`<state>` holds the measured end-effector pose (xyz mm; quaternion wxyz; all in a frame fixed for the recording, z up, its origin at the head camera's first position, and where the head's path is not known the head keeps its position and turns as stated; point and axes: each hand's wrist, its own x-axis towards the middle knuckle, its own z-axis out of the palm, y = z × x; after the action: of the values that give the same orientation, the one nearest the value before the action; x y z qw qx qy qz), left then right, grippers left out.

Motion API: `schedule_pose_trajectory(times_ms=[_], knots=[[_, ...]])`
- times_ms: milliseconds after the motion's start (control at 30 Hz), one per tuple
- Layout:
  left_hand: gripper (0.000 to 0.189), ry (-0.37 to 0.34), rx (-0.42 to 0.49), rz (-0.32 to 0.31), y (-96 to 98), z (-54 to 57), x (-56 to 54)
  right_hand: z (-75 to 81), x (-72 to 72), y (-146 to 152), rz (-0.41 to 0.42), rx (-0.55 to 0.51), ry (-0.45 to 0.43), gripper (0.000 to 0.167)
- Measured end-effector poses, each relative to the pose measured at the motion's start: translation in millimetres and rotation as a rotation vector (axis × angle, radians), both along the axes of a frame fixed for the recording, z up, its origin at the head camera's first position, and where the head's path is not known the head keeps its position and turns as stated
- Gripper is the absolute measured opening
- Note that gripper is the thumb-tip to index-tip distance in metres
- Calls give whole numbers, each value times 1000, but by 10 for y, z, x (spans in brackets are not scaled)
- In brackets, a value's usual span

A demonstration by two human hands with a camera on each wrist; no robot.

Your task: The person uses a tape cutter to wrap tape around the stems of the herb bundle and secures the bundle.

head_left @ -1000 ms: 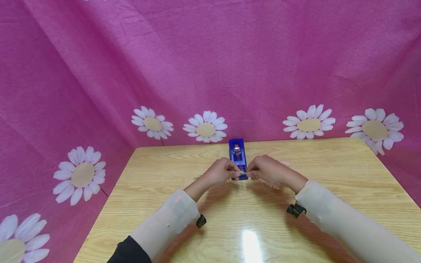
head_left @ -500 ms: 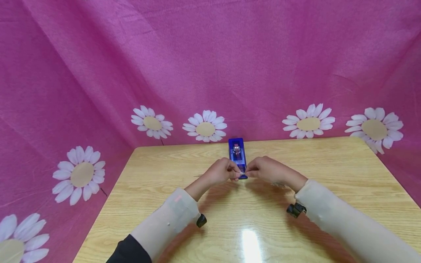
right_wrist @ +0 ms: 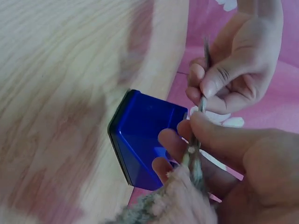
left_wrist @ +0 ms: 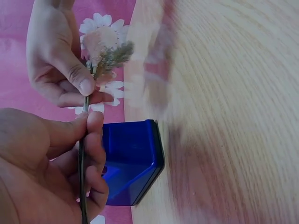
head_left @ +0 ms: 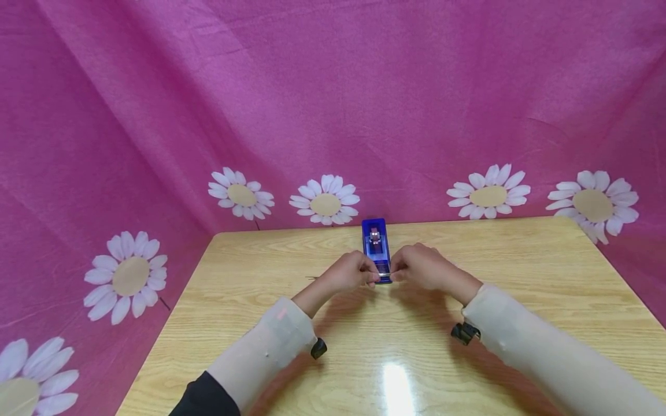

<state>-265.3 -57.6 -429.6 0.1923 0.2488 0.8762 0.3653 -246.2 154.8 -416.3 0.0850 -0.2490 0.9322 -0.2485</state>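
A thin bundle of dried flower stems [left_wrist: 82, 163] runs between both hands. My left hand [head_left: 354, 270] pinches it between thumb and fingers, with the stem ends sticking out behind that hand. Close beside it, my right hand [head_left: 420, 267] pinches the same bundle just below the flower heads. Pinkish, fluffy dried flowers [right_wrist: 184, 191] and a grey-green sprig [left_wrist: 116, 55] spread past the right hand; the head view hides them behind it. A pale, shiny band [right_wrist: 202, 103] shows on the stems between the two hands. Right behind the fingertips stands a blue tape dispenser [head_left: 376, 245].
The wood-grain table [head_left: 250, 318] has its far edge just behind the dispenser. A pink cloth [head_left: 364, 115] with white daisies hangs along the back and left side. A small black camera [head_left: 465, 333] sits under the right wrist.
The flower heads showed beyond my right hand a second ago and are now hidden behind it. My right hand has shifted slightly, its knuckles a little higher; the left has barely moved.
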Motion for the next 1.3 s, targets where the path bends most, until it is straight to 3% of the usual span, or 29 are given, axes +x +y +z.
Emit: schedule_pose_trajectory(times_ms=[133,300,400,667,833,1067,1300], knots=[[14,-14,32,47,6,-26,3,2,-32,13,-4,-17,-49,9],[13,-19,36,73,0,-32,5,-20,-77,46,54,-29,-117,17],[18,-7,19,69,-4,-29,-4,-32,-88,52,72,-20,-103,17],[22,52,-37,45,23,-24,-13,3,-54,-4,-5,63,30,11],[18,24,-15,78,49,-9,6,48,-44,-45,-34,137,47,8],[16,16,-13,73,44,-2,13,64,-57,-53,74,214,98,12],[14,62,-21,70,11,-14,-7,-20,-167,38,200,45,4,15]])
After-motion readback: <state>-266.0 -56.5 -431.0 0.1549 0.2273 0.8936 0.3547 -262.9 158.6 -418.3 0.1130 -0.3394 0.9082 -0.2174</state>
